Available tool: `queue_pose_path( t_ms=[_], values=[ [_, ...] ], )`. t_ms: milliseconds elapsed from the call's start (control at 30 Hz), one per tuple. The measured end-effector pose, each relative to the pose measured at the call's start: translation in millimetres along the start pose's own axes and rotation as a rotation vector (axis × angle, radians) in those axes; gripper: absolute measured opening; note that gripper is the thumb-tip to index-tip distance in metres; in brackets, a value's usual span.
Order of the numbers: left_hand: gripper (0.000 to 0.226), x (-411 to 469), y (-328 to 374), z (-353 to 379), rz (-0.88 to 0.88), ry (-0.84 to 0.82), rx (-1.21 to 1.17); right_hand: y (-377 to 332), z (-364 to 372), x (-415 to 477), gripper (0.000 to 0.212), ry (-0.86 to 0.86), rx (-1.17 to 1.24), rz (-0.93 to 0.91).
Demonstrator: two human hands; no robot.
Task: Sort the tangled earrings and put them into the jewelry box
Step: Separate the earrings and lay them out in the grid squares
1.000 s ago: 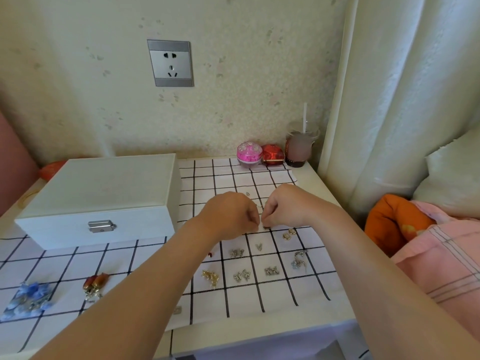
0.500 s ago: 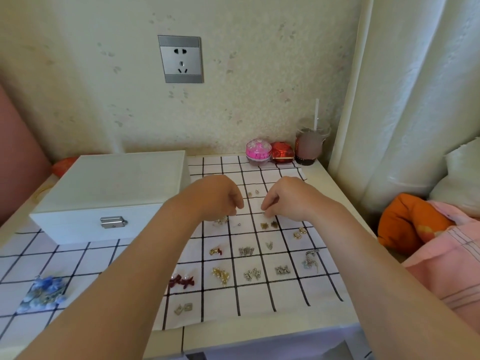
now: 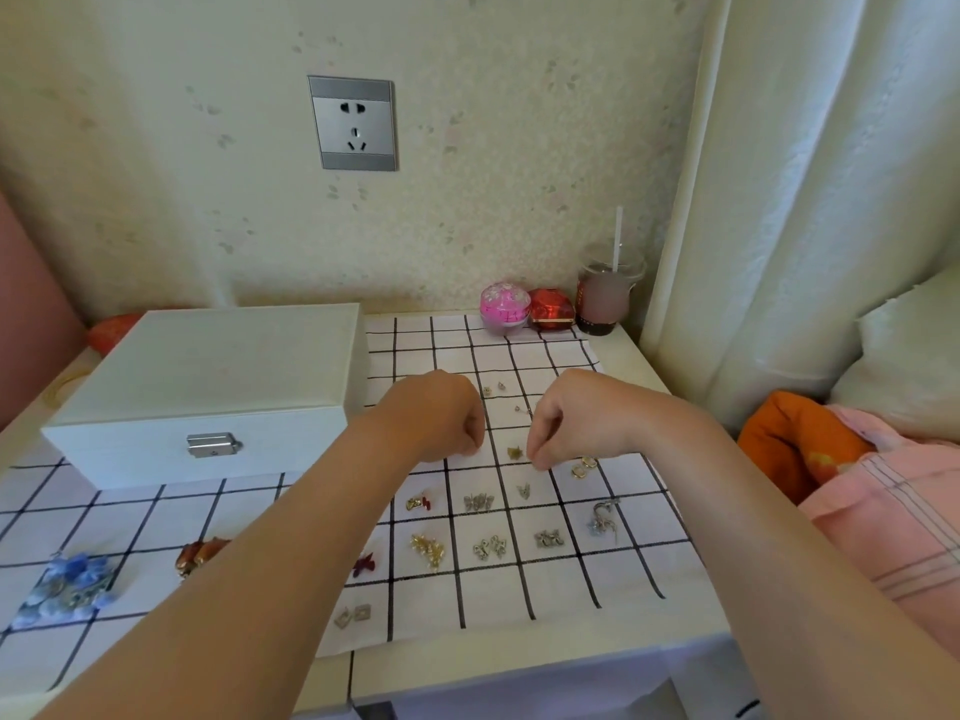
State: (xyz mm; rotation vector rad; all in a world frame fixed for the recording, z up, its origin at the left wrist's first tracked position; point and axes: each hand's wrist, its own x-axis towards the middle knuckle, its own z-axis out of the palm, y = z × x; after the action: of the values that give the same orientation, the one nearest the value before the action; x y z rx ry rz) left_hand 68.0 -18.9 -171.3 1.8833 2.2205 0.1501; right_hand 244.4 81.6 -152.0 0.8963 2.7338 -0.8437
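A white jewelry box (image 3: 208,376) stands closed at the back left of the checked cloth (image 3: 613,579). Small earrings lie sorted in the cloth's squares, among them silver butterflies (image 3: 478,501), a gold cluster (image 3: 428,550), gold hoops (image 3: 583,466) and tiny studs (image 3: 493,389). My left hand (image 3: 441,413) has curled fingers with the tips down on the cloth; what lies under them is hidden. My right hand (image 3: 566,418) pinches a small earring at the cloth, right beside a gold earring (image 3: 514,452).
A blue cluster (image 3: 70,584) and brown earrings (image 3: 200,556) lie front left. A pink round case (image 3: 504,309), a red box (image 3: 550,306) and a cup with a straw (image 3: 605,293) stand at the back wall. Curtain and orange cushion (image 3: 795,444) are on the right.
My two hands were touching in the middle of the cloth; they have drawn apart, left going left and right staying near the gold earring. The camera has tilted slightly.
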Motion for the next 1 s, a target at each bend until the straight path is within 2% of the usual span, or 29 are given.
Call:
queue_pose_path(
  t_ms=[167,300,367,467,533,700,1000],
  values=[
    [0.005,4,5,3,0.015,-0.002,-0.005,6,9,-5,0.017,-0.053,-0.050,0.053],
    [0.006,7,8,-2,0.010,-0.008,0.003,7,5,-9,0.019,-0.082,0.025,0.021],
    [0.009,10,9,-5,0.007,0.058,-0.032,10,-5,-9,0.021,0.003,0.092,0.007],
    [0.016,15,11,-4,0.006,0.167,-0.048,21,-15,-4,0.021,0.297,0.145,0.042],
    [0.020,19,14,0,0.031,0.200,-0.024,26,-14,2,0.018,0.421,0.136,0.083],
    [0.023,32,21,11,0.088,0.262,0.064,32,-4,19,0.016,0.469,0.067,0.170],
    [0.016,42,19,16,0.103,0.250,0.109,34,4,36,0.017,0.449,0.028,0.169]
  ],
)
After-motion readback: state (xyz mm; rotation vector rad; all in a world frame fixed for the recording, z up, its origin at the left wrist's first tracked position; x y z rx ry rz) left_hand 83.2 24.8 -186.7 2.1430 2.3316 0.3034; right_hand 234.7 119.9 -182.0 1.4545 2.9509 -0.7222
